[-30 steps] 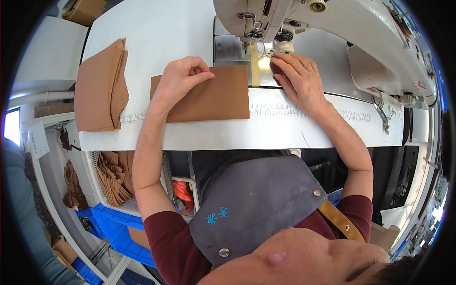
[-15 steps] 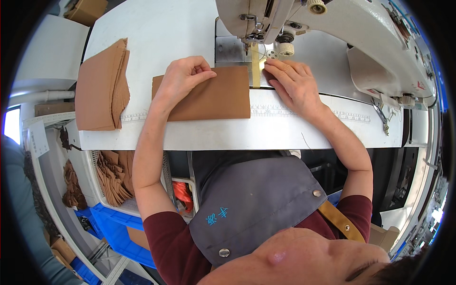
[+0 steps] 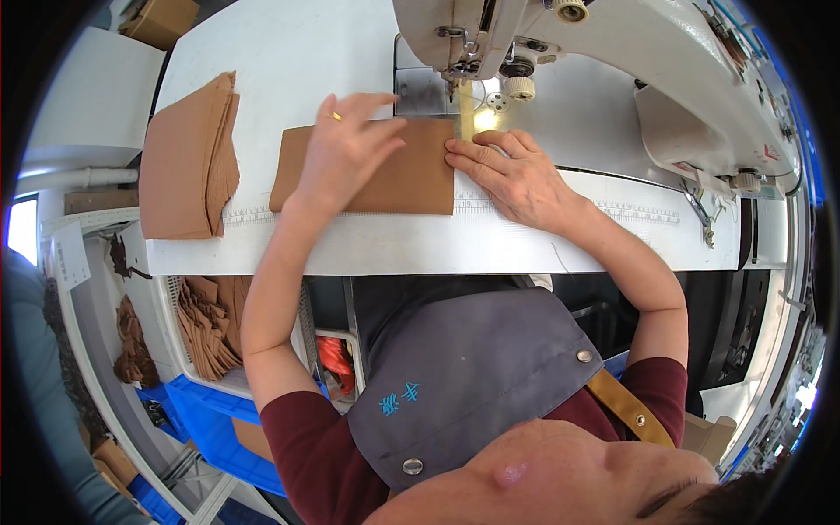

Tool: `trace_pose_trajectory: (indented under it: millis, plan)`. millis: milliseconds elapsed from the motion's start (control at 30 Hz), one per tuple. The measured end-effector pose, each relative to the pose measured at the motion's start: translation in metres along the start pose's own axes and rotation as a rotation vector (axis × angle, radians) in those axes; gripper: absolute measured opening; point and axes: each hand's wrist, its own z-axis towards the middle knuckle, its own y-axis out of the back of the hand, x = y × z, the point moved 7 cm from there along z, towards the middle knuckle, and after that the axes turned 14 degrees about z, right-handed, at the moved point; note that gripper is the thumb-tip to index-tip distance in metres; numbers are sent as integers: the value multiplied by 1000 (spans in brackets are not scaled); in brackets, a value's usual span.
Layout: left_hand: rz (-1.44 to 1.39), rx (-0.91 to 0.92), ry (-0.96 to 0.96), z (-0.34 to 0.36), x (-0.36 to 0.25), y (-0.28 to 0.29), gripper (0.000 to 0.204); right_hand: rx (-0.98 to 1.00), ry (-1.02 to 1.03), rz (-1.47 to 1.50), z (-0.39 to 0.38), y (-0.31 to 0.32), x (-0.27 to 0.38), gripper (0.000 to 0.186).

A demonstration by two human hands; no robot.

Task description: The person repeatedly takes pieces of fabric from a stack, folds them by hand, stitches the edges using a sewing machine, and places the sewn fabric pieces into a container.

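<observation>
White desk [image 3: 289,52] in a sewing workshop, the machine's head [image 3: 560,35] looming just beyond the fingers, and the brown fabric piece [image 3: 385,171] lies flat under both hands, its right edge right at the presser foot [image 3: 464,74]. The left hand [image 3: 346,149] presses down with fingers spread, clasping nothing, while the right hand [image 3: 516,175] pins that edge with flat fingertips. Judging by it, this smooth, rectangular tan piece is only being lined up, with a stack of like pieces [image 3: 188,157] waiting left of the fingers.
</observation>
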Motion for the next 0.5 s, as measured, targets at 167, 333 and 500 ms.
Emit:
trace_pose_trajectory:
  millis: [167,333,500]
  plan:
    - [-158,32,-132,-19,-40,-16,31,-12,-21,9,-1,-1,-2,46]
    - [-103,29,-133,-5,-29,-31,31,-35,-23,-47,8,4,-18,46]
    - [-96,18,-257,5,-35,-33,30,-66,-51,-42,12,1,-25,45]
